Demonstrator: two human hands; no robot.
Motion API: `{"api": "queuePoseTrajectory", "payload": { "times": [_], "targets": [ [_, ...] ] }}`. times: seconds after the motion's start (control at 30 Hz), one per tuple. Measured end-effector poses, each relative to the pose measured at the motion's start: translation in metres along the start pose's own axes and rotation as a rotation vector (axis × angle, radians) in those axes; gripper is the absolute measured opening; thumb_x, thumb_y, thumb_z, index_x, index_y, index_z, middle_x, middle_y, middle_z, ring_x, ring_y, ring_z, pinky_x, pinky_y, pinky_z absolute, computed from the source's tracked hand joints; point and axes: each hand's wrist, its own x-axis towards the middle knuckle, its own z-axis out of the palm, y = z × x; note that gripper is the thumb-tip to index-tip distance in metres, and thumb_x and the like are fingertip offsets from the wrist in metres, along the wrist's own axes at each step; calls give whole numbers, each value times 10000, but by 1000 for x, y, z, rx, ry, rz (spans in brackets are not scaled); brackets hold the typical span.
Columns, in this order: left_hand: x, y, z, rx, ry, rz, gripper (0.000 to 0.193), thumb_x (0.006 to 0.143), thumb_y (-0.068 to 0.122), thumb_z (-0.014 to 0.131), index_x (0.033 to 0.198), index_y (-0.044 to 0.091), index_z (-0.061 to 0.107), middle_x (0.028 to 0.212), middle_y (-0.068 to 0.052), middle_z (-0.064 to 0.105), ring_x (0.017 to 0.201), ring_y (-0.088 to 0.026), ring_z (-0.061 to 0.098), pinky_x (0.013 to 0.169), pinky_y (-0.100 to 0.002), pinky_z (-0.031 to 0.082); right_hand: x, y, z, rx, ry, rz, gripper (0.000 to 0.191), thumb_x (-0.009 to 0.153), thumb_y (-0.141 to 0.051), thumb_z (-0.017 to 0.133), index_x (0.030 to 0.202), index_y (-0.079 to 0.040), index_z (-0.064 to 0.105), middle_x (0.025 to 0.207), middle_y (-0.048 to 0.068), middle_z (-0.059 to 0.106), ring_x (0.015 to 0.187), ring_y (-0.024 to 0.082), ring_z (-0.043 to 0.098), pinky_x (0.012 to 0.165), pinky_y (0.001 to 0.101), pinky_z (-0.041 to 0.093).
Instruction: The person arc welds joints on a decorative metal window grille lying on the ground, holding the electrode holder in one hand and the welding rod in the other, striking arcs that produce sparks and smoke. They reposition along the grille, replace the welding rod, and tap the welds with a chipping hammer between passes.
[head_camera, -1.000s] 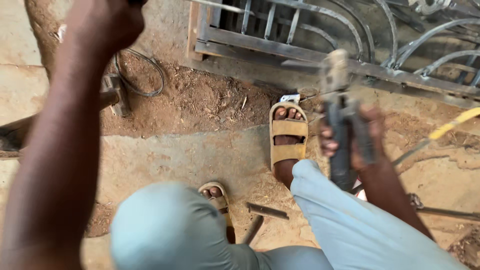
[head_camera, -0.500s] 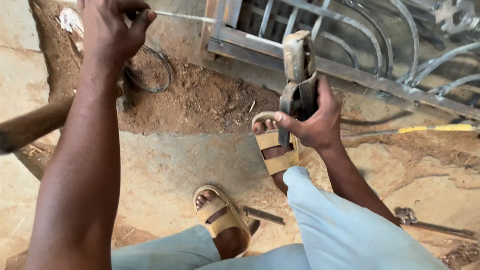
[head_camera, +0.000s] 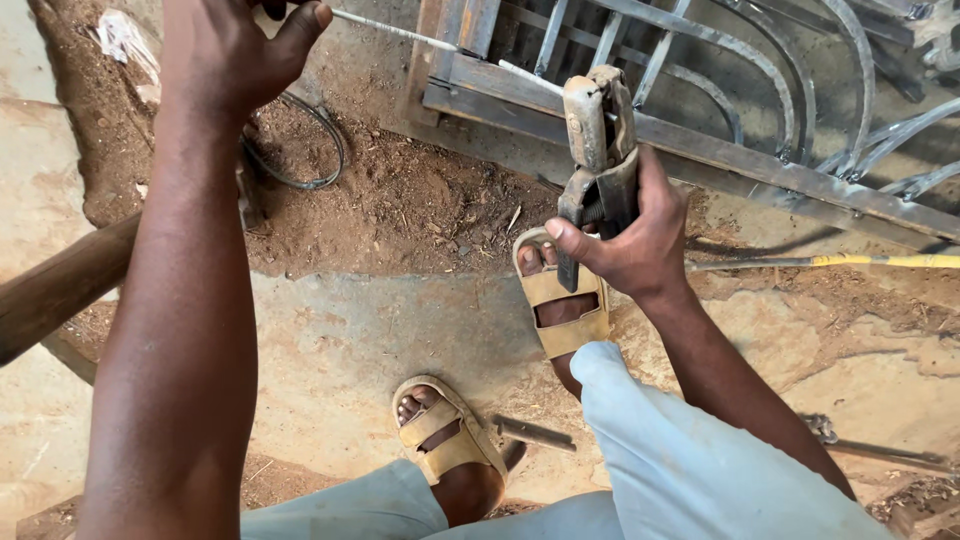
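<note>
My right hand (head_camera: 635, 232) grips a worn metal electrode holder (head_camera: 598, 135), its jaws pointing up toward a thin welding rod (head_camera: 430, 42). That rod runs from my left hand (head_camera: 232, 50) at the top of the view across to the holder's jaws. My left hand pinches the rod's far end between thumb and fingers. Behind the holder lies a steel gate frame (head_camera: 720, 140) with curved bars, flat on the ground. Both of my sandalled feet (head_camera: 555, 300) stand below on concrete and dirt.
A looped black cable (head_camera: 315, 150) lies in the dirt near my left wrist. A yellow-sheathed cable (head_camera: 880, 261) runs off to the right. A wooden pole (head_camera: 60, 285) crosses at left. A small metal strip (head_camera: 535, 433) lies between my feet.
My right hand has brought the holder up and leftward to the gate frame. My left hand has moved down into view with the rod, whose tip now meets the holder's jaws.
</note>
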Motion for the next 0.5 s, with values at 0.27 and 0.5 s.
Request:
{"api": "queuePoseTrajectory", "payload": {
  "times": [0.27, 0.5],
  "targets": [
    [-7, -5, -3, 45, 12, 26, 403, 1021, 180, 828, 1205, -9, 524, 949, -81, 641, 867, -197, 648, 739, -294, 554, 8, 12, 9, -90, -32, -97, 759, 875, -608, 762, 1263, 5, 539, 927, 64, 691, 854, 185, 754, 847, 364, 607],
    [-9, -6, -5, 166, 6, 22, 382, 975, 263, 843, 1113, 44, 562, 887, -59, 652, 814, -198, 652, 691, -317, 540, 8, 13, 12, -78, -11, -81, 737, 868, -617, 756, 1204, 1, 535, 927, 82, 701, 841, 212, 765, 823, 380, 656]
  ]
}}
